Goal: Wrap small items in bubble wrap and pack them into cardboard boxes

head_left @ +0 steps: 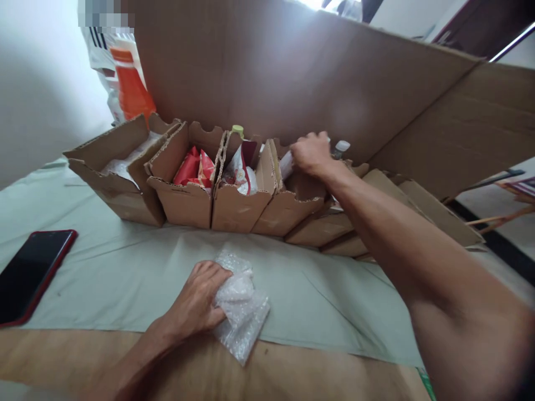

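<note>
My left hand point(202, 298) is closed on a crumpled sheet of bubble wrap point(243, 309), pinched between thumb and fingers just above the cloth. At the mouth of the fourth cardboard box point(284, 209) from the left is my right hand point(311, 153), its fingers curled. A whitish translucent piece point(286, 165) shows beside that hand inside the box. My right fingertips are turned away, so what they hold is hidden. In the box to the left sits a white and red packet point(242, 171); red packets point(195, 168) lie in the second box.
The leftmost box point(112, 195) contains clear plastic wrap. More boxes point(326, 225) continue right. Behind stand an orange bottle point(131, 89), a bottle with a white cap point(342, 146) and a tall cardboard panel point(251, 67). A phone point(33, 275) lies left on the green cloth point(137, 278).
</note>
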The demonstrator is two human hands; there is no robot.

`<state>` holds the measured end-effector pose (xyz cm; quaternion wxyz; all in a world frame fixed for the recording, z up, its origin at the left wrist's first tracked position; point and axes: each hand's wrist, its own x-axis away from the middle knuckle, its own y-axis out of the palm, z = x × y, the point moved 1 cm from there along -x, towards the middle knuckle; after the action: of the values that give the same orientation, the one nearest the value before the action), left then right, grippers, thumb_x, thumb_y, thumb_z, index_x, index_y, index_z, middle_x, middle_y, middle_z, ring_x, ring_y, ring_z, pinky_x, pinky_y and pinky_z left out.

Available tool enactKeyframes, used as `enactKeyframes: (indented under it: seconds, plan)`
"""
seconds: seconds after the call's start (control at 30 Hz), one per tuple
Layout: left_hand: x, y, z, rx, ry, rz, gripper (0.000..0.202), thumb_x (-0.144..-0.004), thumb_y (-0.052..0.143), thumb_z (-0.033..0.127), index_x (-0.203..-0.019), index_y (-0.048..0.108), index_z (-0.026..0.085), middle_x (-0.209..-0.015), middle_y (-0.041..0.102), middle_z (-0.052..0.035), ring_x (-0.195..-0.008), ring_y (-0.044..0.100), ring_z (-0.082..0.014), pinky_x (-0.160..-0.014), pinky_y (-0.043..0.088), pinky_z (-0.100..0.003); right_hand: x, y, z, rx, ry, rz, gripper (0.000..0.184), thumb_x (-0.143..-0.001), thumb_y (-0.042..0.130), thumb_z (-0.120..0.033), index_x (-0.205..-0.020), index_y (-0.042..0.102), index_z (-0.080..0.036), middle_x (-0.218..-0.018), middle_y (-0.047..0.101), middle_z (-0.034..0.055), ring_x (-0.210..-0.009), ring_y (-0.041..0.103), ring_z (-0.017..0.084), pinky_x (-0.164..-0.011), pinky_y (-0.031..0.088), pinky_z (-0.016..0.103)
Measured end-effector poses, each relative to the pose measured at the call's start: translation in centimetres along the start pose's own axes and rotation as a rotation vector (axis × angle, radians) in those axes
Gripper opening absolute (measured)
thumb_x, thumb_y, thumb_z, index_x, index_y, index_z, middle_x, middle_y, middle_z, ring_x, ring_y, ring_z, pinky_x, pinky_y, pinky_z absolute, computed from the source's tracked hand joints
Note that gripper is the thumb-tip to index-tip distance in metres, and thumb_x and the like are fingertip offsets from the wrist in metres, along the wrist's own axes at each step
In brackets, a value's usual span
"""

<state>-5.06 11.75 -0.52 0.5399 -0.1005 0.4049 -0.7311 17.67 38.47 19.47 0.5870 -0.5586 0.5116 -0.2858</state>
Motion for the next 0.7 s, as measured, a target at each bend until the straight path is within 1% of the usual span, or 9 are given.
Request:
enactKeyframes:
  seconds: [0.1,0.17,0.2,0.3,0.37,0.43,0.5,0.6,0.7]
  plan:
    - [0.2,-1.1,0.5,-0.032,0.040,0.116,0.028,-0.083,0.072,0.023,-0.111,0.069,0.018,-0.147,0.052,-0.0211,-0.133,0.053,-0.0414,-0.105,0.046,-0.060,6.0,-5.1,-1.7,0.178,0.025,0.196,0.011,-0.090,0.059,-0.024,-0.081,0.065,-0.022,-0.138,0.064,0.0164,-0.135,0.051,0.039,-0.113,0.032,0.065]
    - [0.8,-2.4,1.7,-0.033,0.076,0.184,0.031,-0.085,0.077,0.031,-0.113,0.071,0.021,-0.174,0.013,-0.0156,-0.155,0.027,-0.0489,-0.116,0.037,-0.066,11.7,-6.9,-3.5,0.158,-0.017,0.466,0.007,-0.088,0.061,-0.022,-0.082,0.063,-0.024,-0.135,0.067,0.0126,-0.130,0.059,0.035,-0.107,0.042,0.058]
    - [1.2,-3.1,2.6,-0.026,0.102,0.212,0.035,-0.083,0.080,0.035,-0.115,0.071,0.023,-0.177,-0.005,-0.0079,-0.159,0.014,-0.0507,-0.120,0.033,-0.068,14.6,-6.9,-4.5,0.098,-0.100,0.485,0.008,-0.089,0.063,-0.025,-0.081,0.062,-0.027,-0.133,0.069,0.0113,-0.128,0.062,0.034,-0.104,0.045,0.056]
    - [2.5,-4.9,5.3,-0.036,0.193,0.282,0.048,-0.075,0.088,0.042,-0.119,0.071,0.031,-0.176,-0.019,0.0052,-0.160,-0.001,-0.0536,-0.123,0.027,-0.072,21.5,-4.1,-7.7,-0.092,-0.336,0.309,0.009,-0.093,0.063,-0.029,-0.084,0.063,-0.027,-0.120,0.074,0.0099,-0.110,0.070,0.032,-0.092,0.049,0.052]
    - [3.0,-5.2,5.9,-0.081,0.225,0.232,0.044,-0.079,0.084,0.035,-0.121,0.070,0.032,-0.178,0.004,-0.0019,-0.160,0.011,-0.0512,-0.122,0.028,-0.073,23.1,-1.8,-9.4,-0.198,-0.525,0.079,0.008,-0.095,0.063,-0.028,-0.090,0.068,-0.024,-0.124,0.074,0.0095,-0.105,0.071,0.027,-0.091,0.049,0.047]
    - [2.9,-4.8,4.9,-0.088,0.189,0.114,0.040,-0.083,0.073,0.021,-0.122,0.068,0.029,-0.163,0.044,-0.0124,-0.147,0.044,-0.0418,-0.116,0.042,-0.065,21.5,-0.9,-10.1,-0.265,-0.611,-0.092,0.012,-0.097,0.063,-0.031,-0.096,0.071,-0.022,-0.132,0.072,0.0097,-0.111,0.070,0.025,-0.095,0.049,0.045]
    - [2.6,-3.9,2.9,-0.035,0.103,0.028,0.038,-0.083,0.065,0.012,-0.119,0.067,0.024,-0.131,0.069,-0.0124,-0.120,0.066,-0.0308,-0.102,0.055,-0.050,17.2,-1.4,-9.9,-0.254,-0.549,-0.121,0.017,-0.099,0.061,-0.033,-0.097,0.073,-0.022,-0.132,0.072,0.0088,-0.119,0.067,0.026,-0.101,0.047,0.045]
    - [2.2,-2.6,0.4,0.050,-0.003,0.000,0.041,-0.080,0.063,0.011,-0.119,0.066,0.024,-0.119,0.072,-0.0096,-0.111,0.069,-0.0279,-0.094,0.057,-0.043,8.0,-2.1,-9.1,0.053,-0.374,-0.045,0.017,-0.097,0.060,-0.025,-0.097,0.076,-0.022,-0.128,0.074,0.0092,-0.126,0.062,0.033,-0.107,0.041,0.053]
    - [2.4,-1.8,-0.4,0.078,-0.046,0.009,0.070,-0.076,0.063,0.011,-0.144,0.054,0.027,-0.134,0.066,-0.0107,-0.123,0.063,-0.0304,-0.103,0.052,-0.046,0.2,0.2,-8.8,0.377,-0.269,-0.187,0.010,-0.088,0.071,-0.025,-0.088,0.076,-0.016,-0.118,0.076,0.0125,-0.129,0.056,0.040,-0.110,0.034,0.061]
